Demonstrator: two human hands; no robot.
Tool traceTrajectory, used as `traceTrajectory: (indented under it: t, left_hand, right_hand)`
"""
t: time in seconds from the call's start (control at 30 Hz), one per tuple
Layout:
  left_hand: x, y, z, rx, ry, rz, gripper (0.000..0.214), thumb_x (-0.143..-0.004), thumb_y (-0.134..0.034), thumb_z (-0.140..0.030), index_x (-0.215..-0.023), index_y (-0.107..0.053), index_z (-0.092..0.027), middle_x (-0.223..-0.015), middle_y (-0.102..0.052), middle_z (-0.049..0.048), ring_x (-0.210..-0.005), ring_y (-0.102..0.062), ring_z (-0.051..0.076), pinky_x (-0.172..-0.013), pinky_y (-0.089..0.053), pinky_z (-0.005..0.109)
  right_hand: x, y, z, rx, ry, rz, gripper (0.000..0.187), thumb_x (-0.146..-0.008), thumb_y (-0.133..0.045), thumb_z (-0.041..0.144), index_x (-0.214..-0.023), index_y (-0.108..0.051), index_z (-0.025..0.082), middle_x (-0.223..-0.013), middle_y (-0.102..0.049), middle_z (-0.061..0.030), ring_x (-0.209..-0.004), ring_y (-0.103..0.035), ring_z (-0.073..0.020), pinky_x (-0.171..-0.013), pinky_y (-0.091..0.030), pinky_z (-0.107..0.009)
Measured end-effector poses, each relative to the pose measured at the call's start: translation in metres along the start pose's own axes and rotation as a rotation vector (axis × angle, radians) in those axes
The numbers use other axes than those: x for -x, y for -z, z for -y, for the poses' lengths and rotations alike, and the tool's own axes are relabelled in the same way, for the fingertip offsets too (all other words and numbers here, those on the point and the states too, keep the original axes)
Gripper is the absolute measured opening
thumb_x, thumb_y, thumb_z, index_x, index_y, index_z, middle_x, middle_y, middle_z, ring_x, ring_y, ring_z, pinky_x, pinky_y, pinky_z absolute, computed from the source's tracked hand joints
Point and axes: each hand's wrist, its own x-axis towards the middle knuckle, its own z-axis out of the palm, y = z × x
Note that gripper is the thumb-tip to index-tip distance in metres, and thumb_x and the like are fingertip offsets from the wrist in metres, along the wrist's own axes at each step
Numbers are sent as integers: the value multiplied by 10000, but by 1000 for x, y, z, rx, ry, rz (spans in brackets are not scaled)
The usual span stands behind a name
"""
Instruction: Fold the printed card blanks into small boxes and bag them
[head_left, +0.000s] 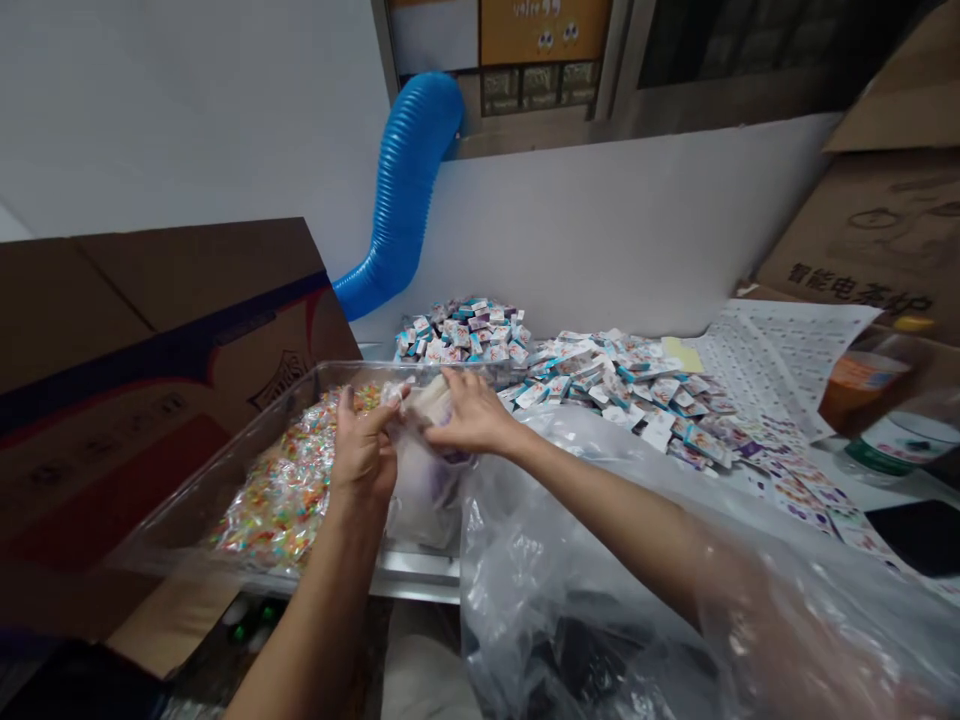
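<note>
Both the left hand [365, 450] and the right hand [469, 412] are gripping a crumpled translucent plastic bag [424, 480] at lower centre of the head view. The left hand is curling nearly shut on the bag's upper edge, while the right hand is resting half open over its top, fingers spread. The bag is sitting inside a clear rectangular plastic tray [352, 372], just beside a mound of small multicoloured wrapped pieces [289, 490]. Two heaps of small white-and-blue packets [615, 385] are spreading across the steel bench [420, 575] beyond the tray, right of centre. A large clear plastic sack [570, 610] is bulging under the right forearm at lower right. A brown cardboard box [150, 400] is standing at left, a blue corrugated hose [405, 190] is rising at upper centre, and a printed paper sheet [780, 360] is lying at right.
</note>
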Motion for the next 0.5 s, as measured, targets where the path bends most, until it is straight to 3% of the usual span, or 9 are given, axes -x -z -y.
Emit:
traceTrajectory:
  t: [0.07,0.17,0.27,0.33,0.4,0.5]
  left_hand:
    - [0,2,-1,63,-21,27,910,-577,-666,-63,-1313,-178,-283,-855,-675,-5,-687,-620,83,-611,-443,158]
    - [-1,0,6,31,-114,159,908,-595,-703,-110,-1339,-216,-293,-913,-682,25,-824,-641,126,-719,-473,207]
    - [-5,-4,15,20,-139,208,839,-625,-712,-173,-1334,-276,-274,-963,-673,60,-938,-628,169,-811,-476,275]
    - [-7,-6,20,16,-142,188,835,-634,-710,-192,-1340,-273,-275,-956,-667,54,-909,-636,162,-803,-484,279]
    - [-8,-6,23,-20,-137,211,852,-643,-704,-198,-1355,-246,-294,-954,-657,36,-883,-638,150,-793,-493,281]
    - [-8,-6,25,-111,-118,262,866,-665,-677,-205,-1377,-196,-310,-933,-642,20,-861,-636,147,-775,-511,293]
  right_hand:
    - [2,-2,2,106,147,94,964,-553,-685,450,-1357,-279,109,-1178,-460,-204,-1086,-429,-382,-897,-350,-498]
    - [-6,-4,8,137,337,265,856,-526,-717,382,-1276,-416,101,-1215,-462,-197,-1089,-427,-383,-922,-336,-493]
    - [-20,-7,10,-14,430,352,760,-500,-748,329,-1189,-504,120,-1319,-399,-166,-1173,-368,-376,-964,-323,-455]
    - [-27,-5,4,-231,437,363,719,-571,-710,284,-1233,-461,156,-1299,-446,-118,-1165,-414,-313,-940,-370,-401]
    - [-28,2,-11,-440,325,347,625,-713,-591,245,-1298,-379,193,-1207,-542,-72,-1051,-531,-215,-850,-444,-316]
    - [-22,16,-44,-431,-76,233,444,-833,-424,248,-1273,-413,187,-1083,-621,-71,-885,-608,-166,-712,-483,-261]
